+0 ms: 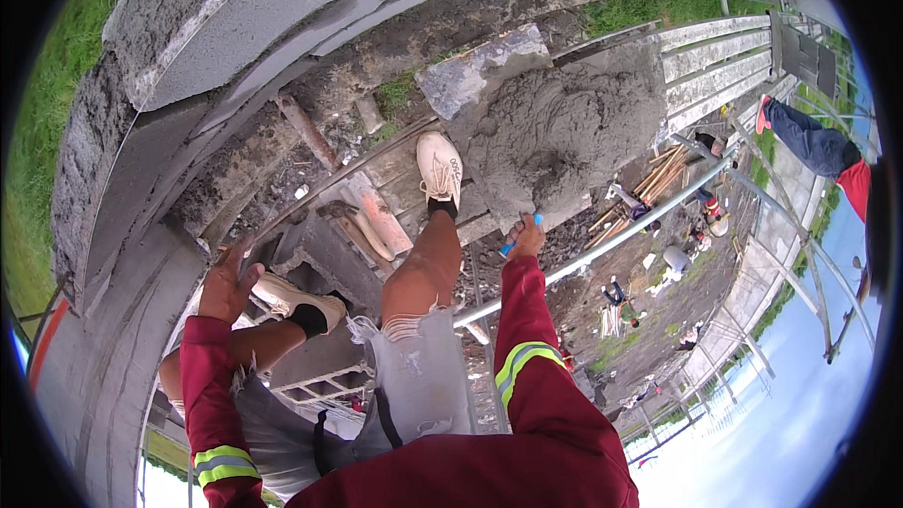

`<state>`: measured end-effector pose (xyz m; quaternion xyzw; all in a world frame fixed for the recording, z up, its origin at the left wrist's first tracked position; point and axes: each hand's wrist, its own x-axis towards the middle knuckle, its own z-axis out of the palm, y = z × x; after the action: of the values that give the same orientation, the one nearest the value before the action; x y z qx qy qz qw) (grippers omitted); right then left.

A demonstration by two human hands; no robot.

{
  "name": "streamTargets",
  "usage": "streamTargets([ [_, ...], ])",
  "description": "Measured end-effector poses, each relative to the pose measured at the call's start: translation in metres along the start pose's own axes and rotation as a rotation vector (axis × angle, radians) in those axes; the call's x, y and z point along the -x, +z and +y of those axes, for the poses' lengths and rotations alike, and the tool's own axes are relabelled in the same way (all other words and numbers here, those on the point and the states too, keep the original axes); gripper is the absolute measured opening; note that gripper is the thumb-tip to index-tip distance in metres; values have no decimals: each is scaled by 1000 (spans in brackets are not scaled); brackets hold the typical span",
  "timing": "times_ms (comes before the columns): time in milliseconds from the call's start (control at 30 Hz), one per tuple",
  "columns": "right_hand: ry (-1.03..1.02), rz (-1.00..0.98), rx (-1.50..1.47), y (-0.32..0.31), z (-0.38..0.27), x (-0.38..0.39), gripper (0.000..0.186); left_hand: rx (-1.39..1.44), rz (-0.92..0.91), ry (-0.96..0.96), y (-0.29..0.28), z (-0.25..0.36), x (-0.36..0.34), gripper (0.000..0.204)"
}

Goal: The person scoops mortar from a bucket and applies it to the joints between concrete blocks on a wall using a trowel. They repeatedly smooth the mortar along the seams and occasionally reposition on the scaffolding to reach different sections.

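The tool, known by its blue handle [509,250], is at the near edge of the mortar [588,122], in the right grip [527,237]. That grip is closed, its fingers wrapped round the handle so that only the two ends show. The handle's long axis slants, its far end to the right; I cannot make out a blade. The mortar lies just beyond the right grip, which is much nearer to it than the left grip [227,288]. The left grip, well to the left of the mortar, has its fingers loosely spread and appears to hold nothing; whether it touches the ledge there I cannot tell.

The mortar is wet, grey and lumpy, a broad mound with a dark hollow towards its near side. A flat, smeared grey board [470,72] shows at its far left. A pale laced shoe [439,165] stands just left of it, and a reddish, mortar-stained plank [376,212] lies farther left and nearer the wearer. A smooth round metal pole [602,268] runs aslant on its near right side. Far left of it curves the wall [132,226], smooth-faced with rough, crusted blocks on top.
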<state>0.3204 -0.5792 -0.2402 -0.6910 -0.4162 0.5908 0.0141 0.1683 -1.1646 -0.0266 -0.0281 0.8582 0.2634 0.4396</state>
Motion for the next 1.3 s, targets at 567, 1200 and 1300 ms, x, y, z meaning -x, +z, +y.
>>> streamTargets([
  [567,-307,-467,570,-59,-237,300,26,118,801,-582,-31,52,311,82],
  [1200,-617,-1481,1691,384,-229,672,17,458,773,-958,63,134,359,91],
  [1300,-881,-1573,1783,466,-153,715,18,514,791,-987,84,144,363,90],
])
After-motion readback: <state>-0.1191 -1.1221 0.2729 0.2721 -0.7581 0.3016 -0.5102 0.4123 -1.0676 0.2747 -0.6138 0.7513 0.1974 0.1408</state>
